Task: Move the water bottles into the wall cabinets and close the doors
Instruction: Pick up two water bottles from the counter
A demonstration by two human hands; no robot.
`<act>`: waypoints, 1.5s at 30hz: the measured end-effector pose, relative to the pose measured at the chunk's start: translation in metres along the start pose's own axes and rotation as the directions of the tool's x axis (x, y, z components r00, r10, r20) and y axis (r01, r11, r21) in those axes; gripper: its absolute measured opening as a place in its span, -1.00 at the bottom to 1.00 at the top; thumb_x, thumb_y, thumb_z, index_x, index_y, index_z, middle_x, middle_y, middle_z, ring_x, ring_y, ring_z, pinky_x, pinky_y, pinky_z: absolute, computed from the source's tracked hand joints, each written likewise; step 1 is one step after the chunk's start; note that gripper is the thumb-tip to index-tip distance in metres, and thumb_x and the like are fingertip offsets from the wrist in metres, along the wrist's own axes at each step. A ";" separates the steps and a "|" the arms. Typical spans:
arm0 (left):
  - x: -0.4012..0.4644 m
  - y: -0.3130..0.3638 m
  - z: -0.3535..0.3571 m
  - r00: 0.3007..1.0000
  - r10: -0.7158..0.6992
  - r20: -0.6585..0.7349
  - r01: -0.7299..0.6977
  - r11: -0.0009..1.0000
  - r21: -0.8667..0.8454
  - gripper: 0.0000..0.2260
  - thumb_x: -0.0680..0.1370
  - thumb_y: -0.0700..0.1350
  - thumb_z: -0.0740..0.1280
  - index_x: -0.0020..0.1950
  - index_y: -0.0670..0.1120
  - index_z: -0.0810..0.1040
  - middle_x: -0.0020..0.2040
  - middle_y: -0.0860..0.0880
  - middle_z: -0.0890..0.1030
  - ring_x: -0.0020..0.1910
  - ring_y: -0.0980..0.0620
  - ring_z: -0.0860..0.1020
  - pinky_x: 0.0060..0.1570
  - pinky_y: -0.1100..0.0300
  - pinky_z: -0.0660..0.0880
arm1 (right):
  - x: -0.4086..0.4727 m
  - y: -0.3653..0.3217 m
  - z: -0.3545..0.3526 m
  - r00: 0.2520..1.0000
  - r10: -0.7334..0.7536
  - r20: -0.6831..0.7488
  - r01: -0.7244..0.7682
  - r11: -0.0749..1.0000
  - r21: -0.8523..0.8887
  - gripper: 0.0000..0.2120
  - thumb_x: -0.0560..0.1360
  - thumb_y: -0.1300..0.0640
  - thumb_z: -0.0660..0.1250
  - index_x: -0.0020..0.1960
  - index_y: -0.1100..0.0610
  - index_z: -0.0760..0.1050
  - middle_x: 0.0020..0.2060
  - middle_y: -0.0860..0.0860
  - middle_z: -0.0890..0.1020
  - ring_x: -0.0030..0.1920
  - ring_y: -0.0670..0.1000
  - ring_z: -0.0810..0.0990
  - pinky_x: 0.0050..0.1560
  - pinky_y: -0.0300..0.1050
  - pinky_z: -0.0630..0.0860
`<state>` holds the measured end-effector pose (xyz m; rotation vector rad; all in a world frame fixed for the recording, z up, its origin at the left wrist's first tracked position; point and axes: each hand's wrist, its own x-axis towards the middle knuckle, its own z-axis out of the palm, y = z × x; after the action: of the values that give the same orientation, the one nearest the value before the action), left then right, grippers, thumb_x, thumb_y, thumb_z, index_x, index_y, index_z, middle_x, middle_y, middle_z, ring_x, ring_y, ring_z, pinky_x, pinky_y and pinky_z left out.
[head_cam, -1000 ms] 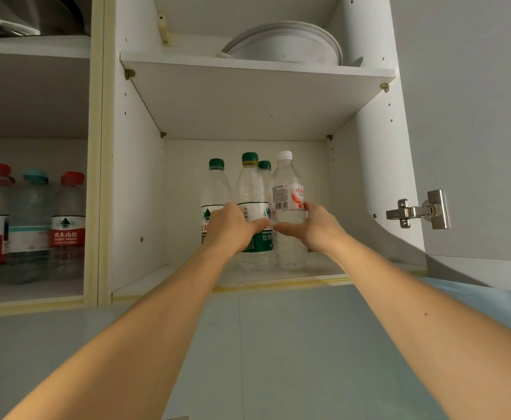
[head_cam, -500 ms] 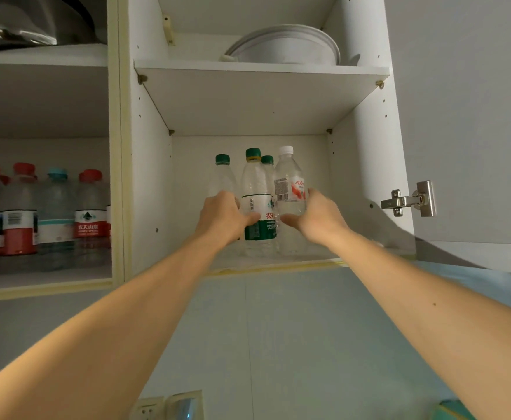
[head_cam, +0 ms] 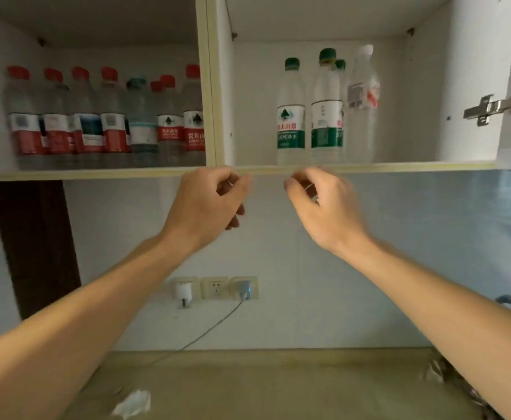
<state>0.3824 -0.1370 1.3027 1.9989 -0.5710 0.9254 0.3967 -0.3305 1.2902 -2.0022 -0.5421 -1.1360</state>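
Observation:
Three green-capped water bottles (head_cam: 291,113) and a white-capped bottle (head_cam: 362,104) stand upright together on the bottom shelf (head_cam: 399,167) of the right wall cabinet. Several red-capped bottles (head_cam: 111,122) fill the left cabinet's shelf. My left hand (head_cam: 208,204) and my right hand (head_cam: 320,207) hang just below the shelf edge, in front of the tiled wall. Both hands have loosely curled fingers and hold nothing. The right cabinet door stands open, with only its hinge (head_cam: 499,106) and inner edge showing at the far right.
Wall sockets (head_cam: 216,287) with a plugged-in cable sit on the tiles below. A countertop (head_cam: 263,386) with a crumpled white tissue (head_cam: 133,403) lies underneath. A dark vertical panel (head_cam: 35,247) stands at the left.
Both hands have let go of the bottles and drawn back down below the shelf edge. The view has tilted lower, so the counter and sockets show.

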 end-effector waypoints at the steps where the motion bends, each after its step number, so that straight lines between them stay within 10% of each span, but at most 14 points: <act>1: -0.016 -0.013 -0.005 0.999 -0.031 0.019 0.031 0.999 0.008 -0.74 0.64 0.03 0.32 -0.15 -0.09 0.63 -0.36 0.01 0.65 -0.47 0.04 0.63 -0.47 0.29 0.52 | -0.015 -0.002 0.012 0.997 0.034 0.063 -0.034 0.999 0.007 -0.78 0.59 0.03 0.29 -0.13 0.12 0.60 -0.25 -0.08 0.62 -0.24 -0.07 0.56 -0.19 -0.09 0.43; 13: -0.218 -0.186 -0.012 0.793 -0.575 0.199 0.564 0.818 0.116 -0.79 0.64 -0.02 0.35 -0.07 -0.13 0.64 -0.31 -0.07 0.67 -0.38 -0.09 0.66 -0.42 0.12 0.60 | -0.210 0.021 0.165 0.626 0.332 0.706 -0.423 0.905 -0.050 -0.75 0.62 -0.07 0.27 0.03 0.08 0.61 -0.09 -0.03 0.67 -0.09 0.03 0.66 -0.02 0.14 0.64; 20: -0.342 -0.284 -0.005 0.488 -0.856 0.170 0.753 0.511 0.415 -0.80 0.57 0.02 0.40 0.10 -0.07 0.63 -0.01 0.01 0.67 -0.01 0.04 0.61 -0.03 0.15 0.52 | -0.302 0.040 0.245 0.268 0.401 0.876 -0.614 0.772 -0.165 -0.73 0.62 0.01 0.30 0.22 0.14 0.58 0.02 0.05 0.68 -0.04 0.08 0.69 0.05 0.09 0.65; 26: -0.373 -0.315 0.003 0.296 -0.935 0.194 0.796 0.354 0.491 -0.56 0.57 0.11 0.40 0.32 -0.13 0.51 0.21 -0.06 0.57 0.12 0.00 0.56 0.03 0.16 0.47 | -0.360 0.072 0.294 0.051 0.462 0.885 -0.712 0.638 -0.293 -0.50 0.57 -0.04 0.38 0.45 0.09 0.41 0.25 0.07 0.58 -0.05 -0.01 0.65 -0.04 -0.13 0.59; 30: -0.381 -0.325 0.011 0.244 -0.948 0.202 0.851 0.310 0.425 -0.54 0.57 0.10 0.39 0.39 -0.10 0.48 0.26 -0.05 0.54 0.13 0.01 0.57 -0.09 0.22 0.51 | -0.382 0.087 0.312 -0.080 0.490 0.868 -0.847 0.426 -0.318 -0.44 0.55 0.00 0.43 0.47 0.16 0.38 0.03 0.04 0.64 -0.09 0.01 0.68 -0.08 -0.09 0.67; 45: -0.384 -0.354 0.009 0.205 -0.918 0.339 0.904 0.311 0.295 -0.78 0.65 0.03 0.26 0.10 -0.06 0.64 -0.07 -0.01 0.72 -0.04 -0.05 0.68 0.11 -0.07 0.59 | -0.403 0.065 0.334 -0.134 0.628 0.767 -0.882 0.277 -0.381 -0.73 0.56 -0.02 0.38 -0.14 0.16 0.69 -0.29 0.07 0.71 -0.32 0.00 0.53 -0.24 -0.13 0.47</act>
<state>0.3849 0.0683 0.8224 2.0623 0.4895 -0.3411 0.4118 -0.1077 0.8126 -1.8991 0.2020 0.8060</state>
